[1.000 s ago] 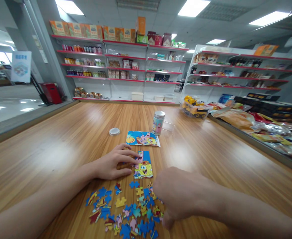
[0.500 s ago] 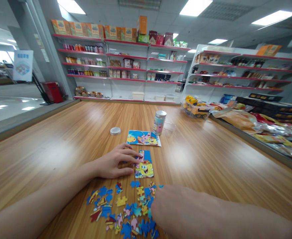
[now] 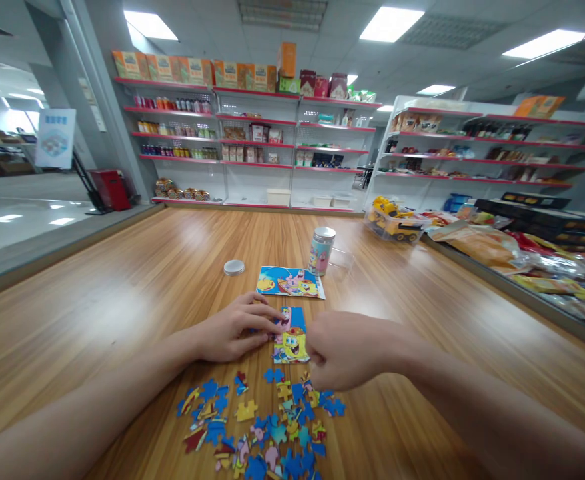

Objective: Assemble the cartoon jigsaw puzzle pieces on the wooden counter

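Note:
A partly joined puzzle (image 3: 291,343) with a yellow cartoon face lies on the wooden table. My left hand (image 3: 237,328) rests at its left side, fingers apart, fingertips touching its edge. At the puzzle's right edge is my right hand (image 3: 345,350), its fingers curled closed; whatever they hold is hidden beneath the hand. Loose puzzle pieces (image 3: 272,427), mostly blue, are scattered nearer to me. Behind the puzzle lies a printed picture card (image 3: 288,282), with a cartoon tin (image 3: 321,252) standing at its right end.
A round silver lid (image 3: 234,267) lies left of the card, and a clear plastic piece (image 3: 341,261) is beside the tin. Farther right sits a clear box (image 3: 395,225) of yellow toy vehicles. Packaged goods (image 3: 492,250) line the right side; stocked shelves (image 3: 255,123) stand behind.
My right hand has moved up and away from the loose pieces to the puzzle's right edge, uncovering more pieces. My left hand stays by the puzzle. The view has shifted slightly.

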A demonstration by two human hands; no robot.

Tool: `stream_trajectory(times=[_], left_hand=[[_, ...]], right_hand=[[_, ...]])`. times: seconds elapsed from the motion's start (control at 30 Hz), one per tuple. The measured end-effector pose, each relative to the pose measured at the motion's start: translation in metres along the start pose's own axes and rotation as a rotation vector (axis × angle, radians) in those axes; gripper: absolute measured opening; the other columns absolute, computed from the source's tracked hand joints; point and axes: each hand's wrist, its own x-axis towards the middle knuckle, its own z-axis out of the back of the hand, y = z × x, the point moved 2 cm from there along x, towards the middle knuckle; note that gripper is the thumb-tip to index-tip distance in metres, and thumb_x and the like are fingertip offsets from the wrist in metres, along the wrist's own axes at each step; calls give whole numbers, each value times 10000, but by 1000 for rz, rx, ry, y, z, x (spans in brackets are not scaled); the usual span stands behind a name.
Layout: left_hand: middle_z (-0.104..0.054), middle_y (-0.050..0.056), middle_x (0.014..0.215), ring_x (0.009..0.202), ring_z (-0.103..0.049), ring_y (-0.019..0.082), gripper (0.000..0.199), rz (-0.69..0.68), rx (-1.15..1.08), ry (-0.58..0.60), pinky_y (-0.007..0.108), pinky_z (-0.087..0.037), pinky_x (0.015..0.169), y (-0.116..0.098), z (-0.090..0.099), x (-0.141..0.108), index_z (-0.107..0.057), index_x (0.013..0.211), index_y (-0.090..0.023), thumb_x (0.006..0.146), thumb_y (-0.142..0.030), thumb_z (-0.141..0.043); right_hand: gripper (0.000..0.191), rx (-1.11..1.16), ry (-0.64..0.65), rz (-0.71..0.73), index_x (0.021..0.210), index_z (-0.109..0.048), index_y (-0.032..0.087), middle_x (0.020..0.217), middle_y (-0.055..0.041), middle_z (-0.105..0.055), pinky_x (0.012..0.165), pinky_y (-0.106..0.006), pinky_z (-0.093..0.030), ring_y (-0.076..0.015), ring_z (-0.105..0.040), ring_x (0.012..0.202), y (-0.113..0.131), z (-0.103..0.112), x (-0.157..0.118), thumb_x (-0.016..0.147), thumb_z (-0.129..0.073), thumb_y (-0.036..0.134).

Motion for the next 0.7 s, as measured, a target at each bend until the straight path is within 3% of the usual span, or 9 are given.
stream_trajectory(times=[0.13,0.2,0.3,0.43,0.57,0.7], left_hand=[[-577,21,1352,1210,-444,264,381,-8,25,14,464,-365,1057,0,-1,0,-607,1290,-324,929,-203,-583],[-580,21,1348,1206,-441,263,377,-6,25,12,457,-369,1057,-1,0,0,-614,1280,-313,921,-201,-592],[-591,37,1332,1182,-453,264,313,7,15,9,451,-384,1046,-2,0,1,-655,1218,-280,918,-206,-600],[-573,53,1344,1213,-437,268,310,5,8,-27,459,-390,1048,-1,0,-1,-652,1216,-268,922,-194,-591],[-537,52,1373,1237,-419,270,321,13,29,-75,480,-369,1067,0,1,-2,-638,1219,-256,914,-174,-579],[-595,40,1283,1199,-442,250,288,21,16,-72,453,-385,1056,-2,1,-1,-659,1167,-252,914,-154,-562]], right_hand=[[328,306,68,-186,429,-472,172,396,-1,-487,375,-231,-329,-116,-447,341,-15,-10,21,742,-533,246],[372,461,72,-205,454,-491,166,406,-3,-513,398,-225,-373,-120,-488,353,-18,-18,29,808,-505,281],[415,478,-121,-88,518,-549,153,431,9,-515,428,-209,-336,-93,-451,385,-27,-26,40,889,-487,328],[130,419,-487,162,790,-709,136,610,-4,-611,508,-198,-342,-94,-494,533,-48,-32,45,819,-589,177],[208,369,-597,237,926,-733,148,646,-13,-628,525,-209,-352,-104,-503,544,-71,-43,47,783,-584,122],[275,353,-649,181,1034,-725,163,609,3,-605,504,-210,-331,-102,-495,512,-81,-52,51,808,-569,141]])
